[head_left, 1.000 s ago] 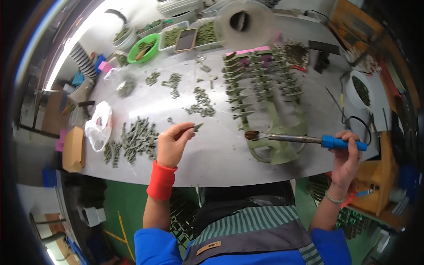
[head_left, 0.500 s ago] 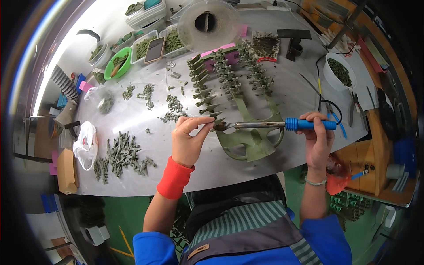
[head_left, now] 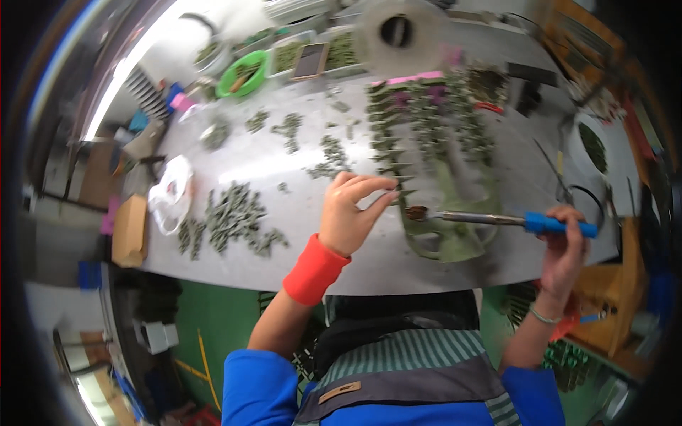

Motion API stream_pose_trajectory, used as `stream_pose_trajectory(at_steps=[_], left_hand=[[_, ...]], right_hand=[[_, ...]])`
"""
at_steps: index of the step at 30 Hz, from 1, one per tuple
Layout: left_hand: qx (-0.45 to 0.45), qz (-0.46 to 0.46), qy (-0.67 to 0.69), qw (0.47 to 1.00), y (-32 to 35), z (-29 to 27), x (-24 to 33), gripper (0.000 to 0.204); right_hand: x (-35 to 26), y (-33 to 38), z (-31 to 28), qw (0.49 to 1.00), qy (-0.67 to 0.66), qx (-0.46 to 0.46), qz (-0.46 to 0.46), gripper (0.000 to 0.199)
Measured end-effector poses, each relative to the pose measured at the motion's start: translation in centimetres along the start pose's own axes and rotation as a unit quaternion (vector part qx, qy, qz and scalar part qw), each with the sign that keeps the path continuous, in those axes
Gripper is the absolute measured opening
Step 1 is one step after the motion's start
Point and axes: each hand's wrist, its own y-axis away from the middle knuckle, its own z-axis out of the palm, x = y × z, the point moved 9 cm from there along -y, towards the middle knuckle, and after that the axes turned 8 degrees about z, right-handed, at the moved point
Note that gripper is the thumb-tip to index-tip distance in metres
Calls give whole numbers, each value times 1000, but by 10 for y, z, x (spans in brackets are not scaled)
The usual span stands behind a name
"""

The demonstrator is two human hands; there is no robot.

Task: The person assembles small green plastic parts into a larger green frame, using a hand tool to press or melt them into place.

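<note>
My right hand point(head_left: 563, 248) grips the blue handle of a soldering iron point(head_left: 490, 218), whose metal shaft points left. Its brownish tip is just right of my left hand point(head_left: 354, 213), which wears a red wristband. The thumb and forefinger of that hand pinch the end of a small green pointed piece point(head_left: 405, 192), mostly hidden by the fingertips. The piece belongs to a row of spikes along the left branch of a green branched frame point(head_left: 460, 245). The frame's other branches point(head_left: 430, 128) carry dense clusters of small green parts. The picture is somewhat blurred.
Heaps of loose green parts point(head_left: 238, 216) lie on the grey table point(head_left: 305, 273) at left, beside a white plastic bag point(head_left: 172, 195). A green bowl point(head_left: 243, 74), a phone point(head_left: 310, 61) and tubs are behind. A white tub point(head_left: 591, 145) and cable are at right.
The whole view has shifted, with the table's contents further right and higher. The soldering iron's tip now sits a little apart from my left fingertips; both hands keep their grips.
</note>
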Motion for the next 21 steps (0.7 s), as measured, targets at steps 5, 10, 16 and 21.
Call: stream_pose_trajectory(at_steps=[5,10,16,21], left_hand=[[81,-266,85,957,61,-77,-68,10],[-34,-230,-282,931,121,-127,-81,16],[-47,-217,-328,918,149,-111,-94,13],[6,-233,-216,948,131,-115,-96,17]], right_hand=[[-3,1,-2,1000,12,0,7,18],[0,3,6,1000,23,-4,21,18],[3,3,3,999,23,-13,35,18],[-10,9,-13,999,35,33,18,19]])
